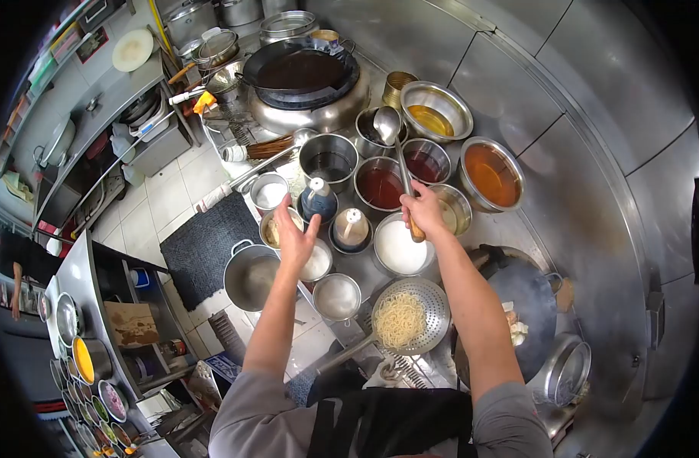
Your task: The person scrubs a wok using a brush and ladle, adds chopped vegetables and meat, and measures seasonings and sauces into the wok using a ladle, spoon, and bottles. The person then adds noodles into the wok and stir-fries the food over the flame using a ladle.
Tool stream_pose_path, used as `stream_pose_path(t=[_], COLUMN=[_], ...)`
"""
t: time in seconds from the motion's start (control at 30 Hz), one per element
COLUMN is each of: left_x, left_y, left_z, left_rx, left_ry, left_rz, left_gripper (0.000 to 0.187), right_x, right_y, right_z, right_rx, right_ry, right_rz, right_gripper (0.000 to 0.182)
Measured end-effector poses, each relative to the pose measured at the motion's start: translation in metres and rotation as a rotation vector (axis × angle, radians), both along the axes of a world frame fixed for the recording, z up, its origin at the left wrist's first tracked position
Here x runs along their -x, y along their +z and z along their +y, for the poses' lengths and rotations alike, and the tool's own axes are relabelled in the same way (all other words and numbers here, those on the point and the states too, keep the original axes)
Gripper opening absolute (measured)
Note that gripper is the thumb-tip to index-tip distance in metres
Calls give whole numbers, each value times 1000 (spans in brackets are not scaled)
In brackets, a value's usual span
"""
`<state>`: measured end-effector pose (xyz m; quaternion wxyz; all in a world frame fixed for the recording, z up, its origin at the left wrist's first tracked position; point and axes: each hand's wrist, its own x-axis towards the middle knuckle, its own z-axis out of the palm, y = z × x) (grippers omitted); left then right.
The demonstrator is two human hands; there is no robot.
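In the head view my right hand (427,212) is closed round the handle of a metal ladle (387,126) with a wooden grip end. The ladle's bowl overlaps a pot of dark liquid, and its handle crosses above a pot of red-brown liquid (380,187). My left hand (294,238) is open, thumb and fingers spread, right beside a dark squeeze bottle (319,200) with a white cap. Another squeeze bottle (352,229), pale inside, stands to its right. Below my right hand sits a pot of white granules (403,249). Noodles (399,319) rest in a perforated strainer (435,314).
A smoking wok (529,305) with some food is under my right forearm. At the back stands a large wok of dark liquid (303,70). Bowls of amber liquid (493,174) line the right side. An empty-looking pot (250,276) is at left. A person's arm (16,290) shows far left.
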<state>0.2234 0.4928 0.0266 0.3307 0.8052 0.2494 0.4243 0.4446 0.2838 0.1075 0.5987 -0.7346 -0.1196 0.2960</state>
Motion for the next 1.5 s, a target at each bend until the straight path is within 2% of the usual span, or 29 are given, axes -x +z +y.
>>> stream_pose_path(t=[0.23, 0.47, 0.57, 0.6, 0.7, 0.77, 0.83, 0.9, 0.97, 1.03, 1.1, 1.13, 1.17, 1.2, 1.27, 1.33, 1.37, 1.43, 1.47, 1.5], left_x=[-4, -30, -43, -46, -51, -52, -57, -61, -67, -69, -65, -61, -53, -43, -27, -5, 7, 32, 45, 57], left_y=[-8, -26, -31, -31, -33, -27, -32, -27, -32, -37, -16, -16, 23, 54, 87, 99, 104, 140, 141, 143], left_z=[31, 45, 44, 43, 39, 37, 40, 35, 40, 45, 37, 51, 37, 14, -3, 0, -6, -51, -66, -77], left_rx=[25, -53, 44, 48, 51, 112, 24, 163, 362, 460, 365, 440, 415, 408, 413, 528, 532, 529, 553, 572], left_ry=[-62, -212, -218, -180, -100, -94, -73, -46, -161, -200, -84, -193, -217, -222, -171, -380, -501, -645, -688, -729], left_rz=[102, 332, 288, 293, 286, 349, 372, 318, 159, 18, -92, -155, -186, -346, -440, -560, -613, -587, -542, -503], left_gripper=[91, 135, 137, 139, 122, 108, 104, 97, 97, 87, 77, 73, 73, 70, 66, 65, 62, 65, 68, 71], right_x=[6, 12, 19, 21, 35, 40, 75, 124, 173, 230, 279, 301, 319, 334, 352, 366, 373, 397, 405, 414], right_y=[-6, -1, 3, 9, 22, 14, 44, 88, 96, 118, 126, 120, 109, 102, 81, 60, 63, 52, 70, 74], right_z=[-1, -17, -24, -31, -63, -111, -163, -214, -284, -332, -369, -388, -406, -421, -451, -479, -485, -494, -488, -491], right_rx=[-206, -238, -420, -492, -850, -1087, -1254, -1359, -1284, -889, -410, -215, -22, 105, 393, 728, 834, 778, 754, 677], right_ry=[-76, -65, -126, -108, -178, -67, -123, -219, -337, -510, -690, -712, -719, -756, -758, -652, -591, -590, -588, -561], right_rz=[155, 80, 212, 302, 573, 767, 785, 761, 598, 290, 121, 58, 4, 5, -50, -210, -127, -113, 23, -7], right_gripper=[76, 75, 68, 56, 39, 28, 36, 45, 50, 54, 65, 66, 67, 68, 64, 61, 63, 64, 64, 65])
